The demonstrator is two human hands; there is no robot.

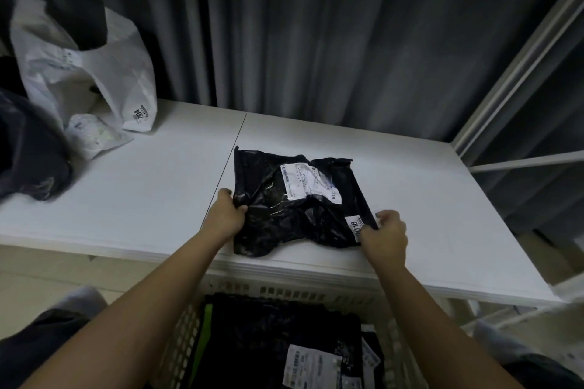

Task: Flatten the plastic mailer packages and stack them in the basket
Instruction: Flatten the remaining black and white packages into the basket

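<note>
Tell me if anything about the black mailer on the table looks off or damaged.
The black mailer is badly crumpled, not flat yet, and its far edge looks ragged, as if torn open. Its white label is wrinkled. The left hand and right hand each pinch a near corner. Nothing is spilled.

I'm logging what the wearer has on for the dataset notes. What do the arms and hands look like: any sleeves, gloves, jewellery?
Both forearms are bare up to the frame's bottom edge; no sleeves show. The left hand and right hand wear no gloves, and no watch, bracelet or ring is visible. The fingernails look dark, possibly polished, though the dim light makes that uncertain.
</note>
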